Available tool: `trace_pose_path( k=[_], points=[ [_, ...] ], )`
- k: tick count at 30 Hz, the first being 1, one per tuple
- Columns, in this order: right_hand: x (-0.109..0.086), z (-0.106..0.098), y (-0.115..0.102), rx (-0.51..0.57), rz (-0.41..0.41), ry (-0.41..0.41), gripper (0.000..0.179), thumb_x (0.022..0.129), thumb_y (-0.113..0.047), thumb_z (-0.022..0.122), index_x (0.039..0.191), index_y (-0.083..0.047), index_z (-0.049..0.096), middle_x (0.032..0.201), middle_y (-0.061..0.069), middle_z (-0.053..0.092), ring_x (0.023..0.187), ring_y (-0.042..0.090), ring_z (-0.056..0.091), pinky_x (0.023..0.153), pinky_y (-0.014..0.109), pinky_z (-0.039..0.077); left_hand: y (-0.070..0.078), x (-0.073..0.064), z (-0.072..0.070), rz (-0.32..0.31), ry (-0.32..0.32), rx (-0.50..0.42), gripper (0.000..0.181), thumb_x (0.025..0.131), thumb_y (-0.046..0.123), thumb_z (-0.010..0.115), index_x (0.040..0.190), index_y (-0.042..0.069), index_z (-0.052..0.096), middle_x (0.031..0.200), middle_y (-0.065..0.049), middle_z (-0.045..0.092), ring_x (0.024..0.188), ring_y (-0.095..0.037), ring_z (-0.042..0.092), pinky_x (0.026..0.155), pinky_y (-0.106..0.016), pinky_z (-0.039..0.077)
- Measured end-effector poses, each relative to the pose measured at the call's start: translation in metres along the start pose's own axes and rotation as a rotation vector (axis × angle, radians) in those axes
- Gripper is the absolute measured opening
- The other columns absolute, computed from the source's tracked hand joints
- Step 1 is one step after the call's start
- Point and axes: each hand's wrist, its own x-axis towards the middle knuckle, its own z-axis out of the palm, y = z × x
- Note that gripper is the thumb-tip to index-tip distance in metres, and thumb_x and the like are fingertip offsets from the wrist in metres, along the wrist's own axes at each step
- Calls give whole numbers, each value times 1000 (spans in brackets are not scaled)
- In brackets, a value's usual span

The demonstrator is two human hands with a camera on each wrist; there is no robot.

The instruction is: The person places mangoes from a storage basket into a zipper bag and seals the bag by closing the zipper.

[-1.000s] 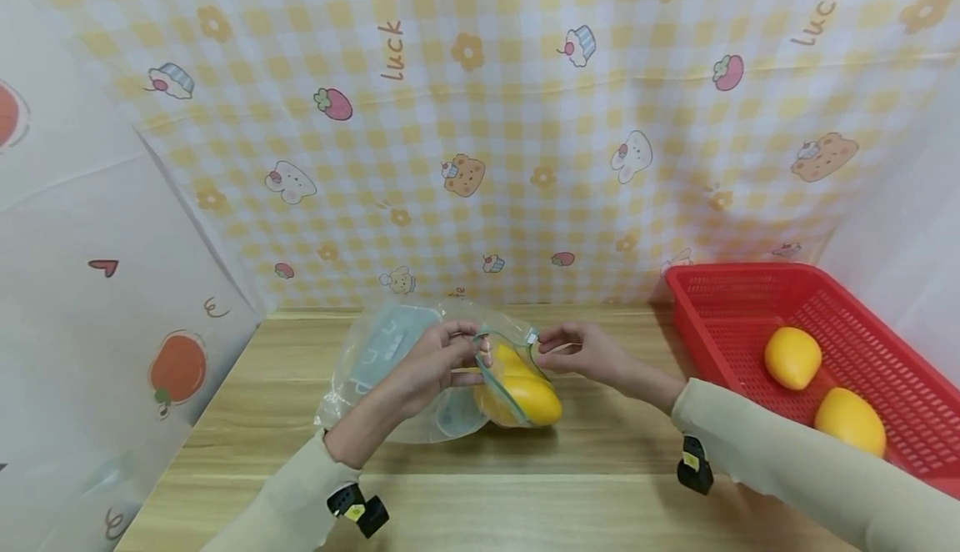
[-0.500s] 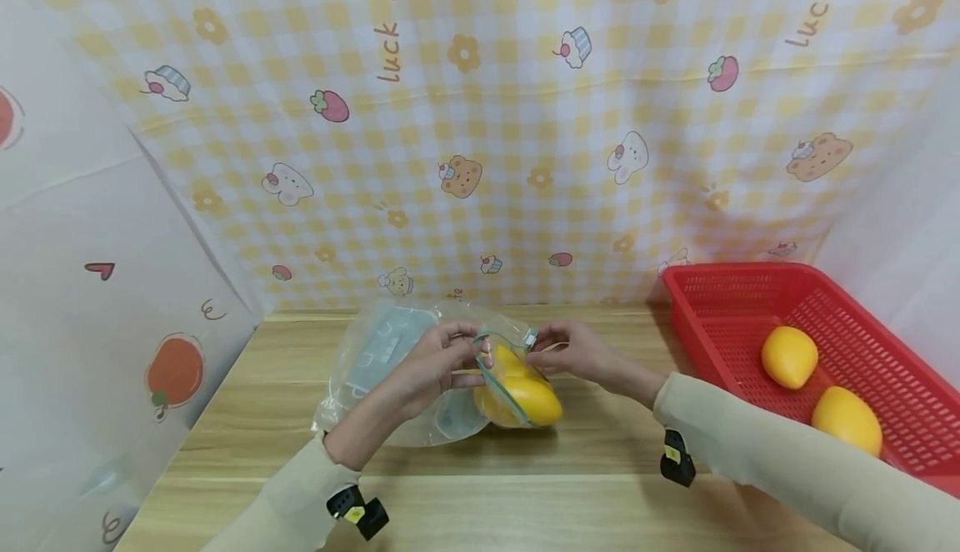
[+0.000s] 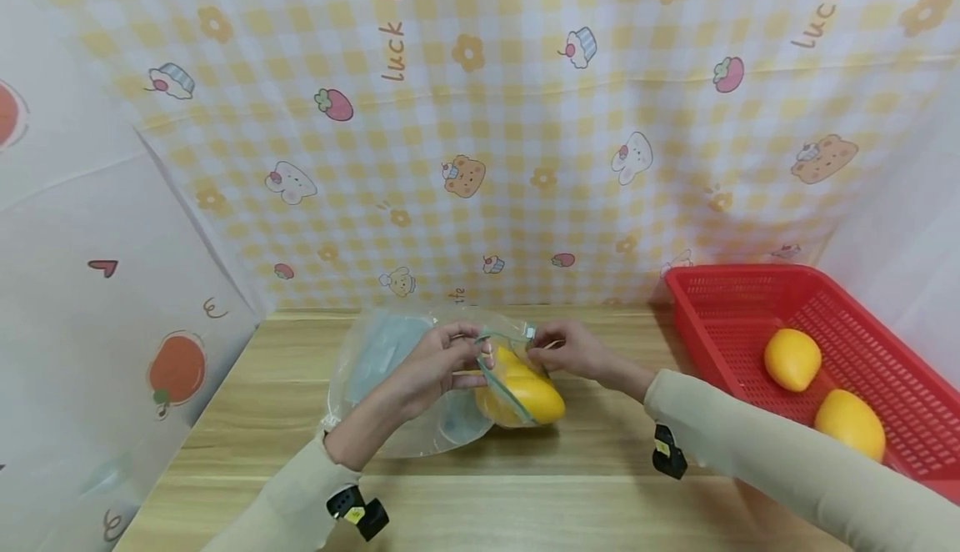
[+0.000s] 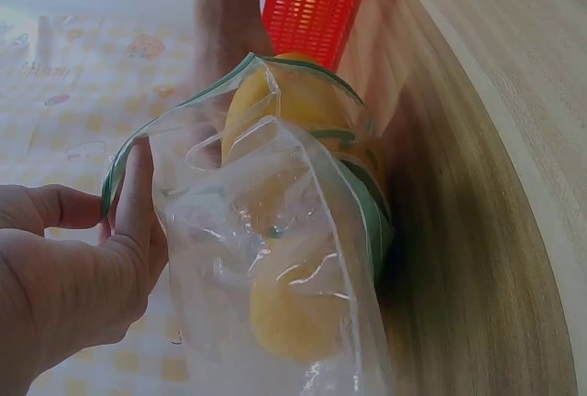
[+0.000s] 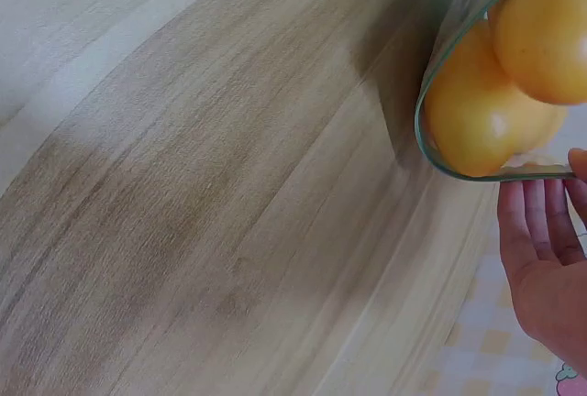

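A clear zip bag (image 3: 382,356) with a green-edged mouth lies on its side on the table, its mouth facing right. Several yellow mango-like fruits (image 3: 536,399) are in it, some close to the opening, as the right wrist view shows (image 5: 472,116). At the mouth's left side, my left hand (image 3: 438,362) pinches the green rim between thumb and fingers, seen close in the left wrist view (image 4: 87,272). My right hand (image 3: 573,349) pinches the far right part of the rim, thumb on one side and fingers (image 5: 518,231) on the other, near the small white slider (image 3: 530,333).
A red plastic basket (image 3: 708,339) stands at the right, holding a yellow fruit (image 3: 792,359) and another one (image 3: 850,424) partly hidden by my right sleeve. Behind the wooden table (image 3: 525,510) hangs a checked cloth (image 3: 517,218).
My right hand has shifted left, closer to the bag's mouth. The bag's left part has sagged slightly toward me. My left hand keeps nearly the same place.
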Motion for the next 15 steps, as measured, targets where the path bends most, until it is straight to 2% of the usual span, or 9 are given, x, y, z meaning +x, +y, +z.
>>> trace_pose_path(
  k=[8, 15],
  points=[
    [-3, -6, 2, 72, 12, -19, 13, 98, -4, 68, 103, 8, 69, 95, 16, 68, 91, 28, 66, 80, 45, 62, -5, 0, -8, -10, 28, 11, 33, 103, 3, 53, 132, -9, 40, 110, -16, 59, 94, -21, 66, 84, -37, 61],
    [-12, -15, -2, 95, 28, -10, 21, 99, -8, 68, 110, 10, 66, 94, 13, 67, 87, 24, 66, 80, 48, 62, -3, -3, -14, 17, -8, -13, 38, 103, 3, 52, 135, -11, 38, 108, -13, 59, 92, -19, 66, 84, -36, 61]
  ],
)
